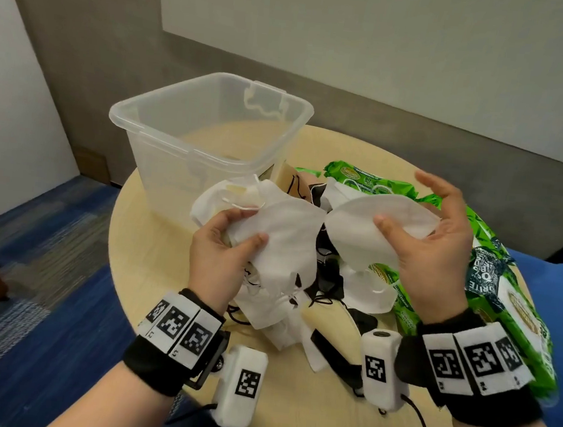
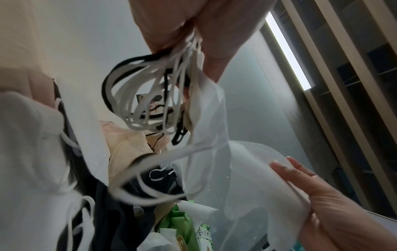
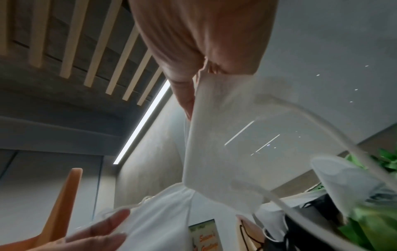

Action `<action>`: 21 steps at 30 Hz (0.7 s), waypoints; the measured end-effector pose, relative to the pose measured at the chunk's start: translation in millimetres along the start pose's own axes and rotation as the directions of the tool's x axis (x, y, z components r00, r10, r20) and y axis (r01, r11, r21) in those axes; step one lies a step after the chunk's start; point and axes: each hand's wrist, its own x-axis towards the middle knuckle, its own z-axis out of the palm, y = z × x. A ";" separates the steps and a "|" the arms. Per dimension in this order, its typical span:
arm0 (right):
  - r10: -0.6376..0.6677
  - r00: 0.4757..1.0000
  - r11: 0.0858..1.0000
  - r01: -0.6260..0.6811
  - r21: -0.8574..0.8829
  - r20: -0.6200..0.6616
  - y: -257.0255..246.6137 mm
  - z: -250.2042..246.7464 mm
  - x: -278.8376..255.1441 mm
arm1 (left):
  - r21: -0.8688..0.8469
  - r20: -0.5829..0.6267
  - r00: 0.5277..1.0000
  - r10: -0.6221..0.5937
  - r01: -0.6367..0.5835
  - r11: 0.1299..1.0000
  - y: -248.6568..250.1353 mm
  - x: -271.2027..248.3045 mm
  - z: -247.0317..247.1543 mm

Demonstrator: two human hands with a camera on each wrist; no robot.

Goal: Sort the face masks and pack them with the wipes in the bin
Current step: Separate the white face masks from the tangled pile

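My left hand [image 1: 246, 227] grips a bunch of white face masks [image 1: 281, 234] above the table; in the left wrist view their white and black ear loops [image 2: 148, 95] hang from its fingers [image 2: 171, 28]. My right hand [image 1: 408, 205] pinches a single white mask [image 1: 369, 218] under the thumb, with the other fingers spread; the right wrist view shows that mask [image 3: 225, 144] hanging from the thumb. A clear plastic bin [image 1: 124, 119] stands behind the hands with nothing visible inside. Green wipes packs [image 1: 372, 184] lie at the right.
A mixed pile of white, black and beige masks [image 1: 324, 286] lies on the round light wooden table [image 1: 151, 262] under my hands. More green wipes packs [image 1: 511, 314] reach the table's right edge. A blue chair [image 1: 561, 295] is at the right.
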 end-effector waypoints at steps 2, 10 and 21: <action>-0.009 1.000 1.000 0.009 -0.016 -0.006 -2.5 3.9 -2.3 | 0.001 0.000 1.000 0.027 -0.027 1.000 0.1 -1.5 1.2; 0.084 0.996 0.994 -0.083 0.075 -0.009 6.4 4.3 -1.1 | -0.024 0.002 0.997 -0.071 0.071 0.997 -3.1 -0.3 -4.0; -0.043 0.917 0.960 -0.072 0.270 0.397 -28.9 2.9 -4.0 | -0.049 0.088 0.987 -0.135 0.140 0.989 -0.1 -2.7 -0.4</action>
